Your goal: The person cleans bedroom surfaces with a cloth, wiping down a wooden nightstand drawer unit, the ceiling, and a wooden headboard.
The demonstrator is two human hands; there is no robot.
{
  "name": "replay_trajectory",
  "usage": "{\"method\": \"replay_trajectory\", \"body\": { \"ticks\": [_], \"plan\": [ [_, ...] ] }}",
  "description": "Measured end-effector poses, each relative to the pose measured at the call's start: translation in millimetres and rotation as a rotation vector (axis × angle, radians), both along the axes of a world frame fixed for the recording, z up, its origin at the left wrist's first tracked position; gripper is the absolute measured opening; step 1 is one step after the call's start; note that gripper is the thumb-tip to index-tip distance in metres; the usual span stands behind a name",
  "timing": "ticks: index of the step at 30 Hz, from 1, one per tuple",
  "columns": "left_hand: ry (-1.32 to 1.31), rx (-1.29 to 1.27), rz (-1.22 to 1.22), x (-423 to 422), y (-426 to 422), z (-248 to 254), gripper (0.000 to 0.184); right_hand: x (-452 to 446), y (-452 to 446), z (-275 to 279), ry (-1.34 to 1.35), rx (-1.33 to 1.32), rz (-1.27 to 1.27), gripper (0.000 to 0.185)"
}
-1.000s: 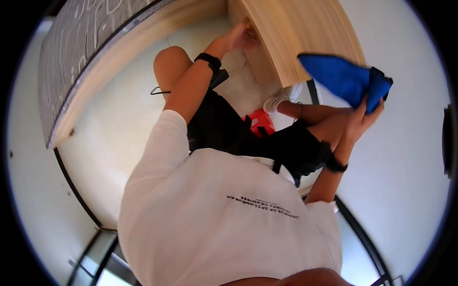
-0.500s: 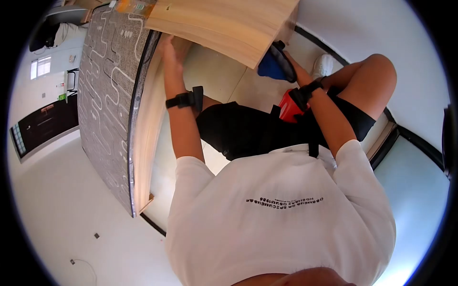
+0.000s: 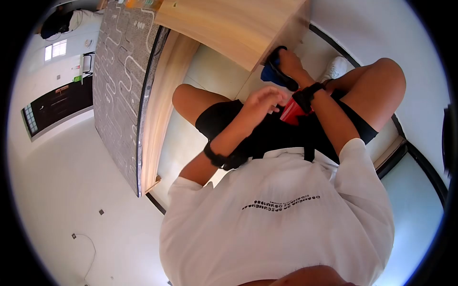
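My right hand (image 3: 292,63) is closed on a blue-and-black object (image 3: 273,76) with a dark curved edge; its kind does not show clearly. The object sits just beside the corner of a light wooden cabinet (image 3: 229,28). Over my lap hovers my left hand (image 3: 265,102), its fingers loosely bent and apart, with nothing plainly in it. Close to its fingertips, between my thighs, lies a red object (image 3: 292,110), partly hidden by my right wrist and black shorts. Both wrists wear black straps.
A bed-like wooden frame with a grey patterned top (image 3: 117,81) stands on my left. A white shoe (image 3: 335,68) is on my right foot, near the wall. A dark door (image 3: 59,105) and frosted panel (image 3: 412,186) are farther off.
My left hand has left the wooden frame's side and come right, over my lap. My right hand has shifted slightly, still holding the blue-and-black object, which has turned a little.
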State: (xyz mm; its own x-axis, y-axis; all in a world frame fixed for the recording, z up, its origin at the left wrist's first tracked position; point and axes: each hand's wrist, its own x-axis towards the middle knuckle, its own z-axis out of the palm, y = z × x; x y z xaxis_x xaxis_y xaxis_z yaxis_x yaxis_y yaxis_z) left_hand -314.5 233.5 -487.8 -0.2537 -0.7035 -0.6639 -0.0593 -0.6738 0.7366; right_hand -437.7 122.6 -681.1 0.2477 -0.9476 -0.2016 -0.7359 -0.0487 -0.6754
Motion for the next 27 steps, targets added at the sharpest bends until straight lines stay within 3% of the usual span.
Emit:
{"method": "replay_trajectory", "body": {
  "ticks": [1,3,6,9,12,15,19,21,24,27],
  "plan": [
    [-0.007,-0.01,-0.001,3,-9,-17,0.027,-2,-4,-1,-0.007,-0.01,-0.001,0.025],
    [0.072,0.258,0.204,10,-17,-46,0.04,-2,1,-1,-0.109,-0.056,-0.008,0.027],
    [0.11,0.351,0.266,14,-29,-51,0.048,-3,11,25,-0.266,-0.231,0.019,0.03],
    [0.131,0.214,0.309,-11,-16,-33,0.046,3,28,50,-0.293,-0.269,-0.102,0.032],
    [0.082,0.138,0.435,-21,-13,-49,0.044,7,29,36,-0.296,-0.311,-0.082,0.033],
    [0.215,0.299,0.524,14,-31,-113,0.042,12,19,4,-0.215,-0.211,-0.06,0.03],
    [0.27,0.24,0.599,17,-26,-94,0.037,12,23,37,-0.007,-0.21,0.067,0.024],
    [0.274,0.163,0.604,16,-19,-67,0.035,9,33,61,-0.187,-0.348,0.027,0.022],
    [0.196,0.079,0.654,11,-18,-45,0.029,7,32,90,-0.29,-0.277,0.04,0.024],
    [0.105,0.095,0.731,17,-25,-80,0.027,14,35,73,-0.082,-0.343,0.045,0.023]
  ]
}}
